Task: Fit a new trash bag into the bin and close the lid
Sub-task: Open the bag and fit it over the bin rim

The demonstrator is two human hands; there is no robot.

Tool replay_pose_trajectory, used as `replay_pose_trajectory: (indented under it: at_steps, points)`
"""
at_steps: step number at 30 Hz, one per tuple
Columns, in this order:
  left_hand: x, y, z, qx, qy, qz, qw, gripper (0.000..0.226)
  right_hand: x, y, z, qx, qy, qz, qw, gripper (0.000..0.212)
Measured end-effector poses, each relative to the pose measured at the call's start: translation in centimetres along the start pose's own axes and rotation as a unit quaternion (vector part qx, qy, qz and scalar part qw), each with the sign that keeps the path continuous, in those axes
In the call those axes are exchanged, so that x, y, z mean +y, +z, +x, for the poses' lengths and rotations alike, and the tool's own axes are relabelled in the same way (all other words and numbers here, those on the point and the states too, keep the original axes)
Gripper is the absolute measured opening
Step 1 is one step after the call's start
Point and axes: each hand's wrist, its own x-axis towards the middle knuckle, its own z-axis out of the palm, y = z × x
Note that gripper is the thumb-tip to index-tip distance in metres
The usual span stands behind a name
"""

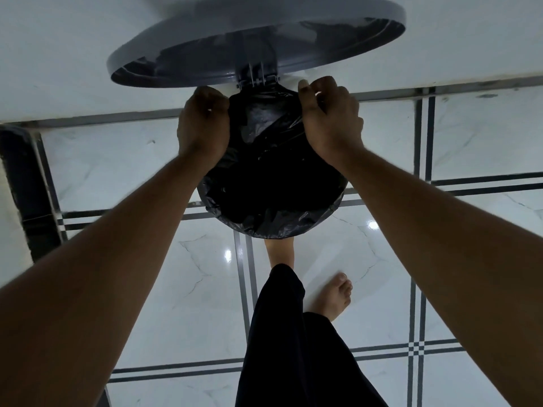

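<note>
It's dim in here, with a cold bluish cast. Two small bright glints of overhead light sit on the glossy floor tiles (382,259). The forearms blur softly at the edges, and tile lines bow.

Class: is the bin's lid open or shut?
Open: the lid stands raised behind the bag-lined opening on its hinge.
</note>
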Motion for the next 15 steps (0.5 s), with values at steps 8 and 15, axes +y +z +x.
replay_pose_trajectory:
  at_steps: [8, 15]
  points:
    - [0.8, 0.6, 0.4, -0.061, -0.059, -0.001, 0.996, 0.042, 0.0, 0.6, 1.4, -0.068, 0.052, -0.044, 0.995, 0.06]
    - [1.1, 0.2, 0.0, 0.015, -0.054, 0.051, 0.997, 0.031, 0.4, 0.2, 0.4, -0.103, 0.071, -0.001, 0.992, 0.056]
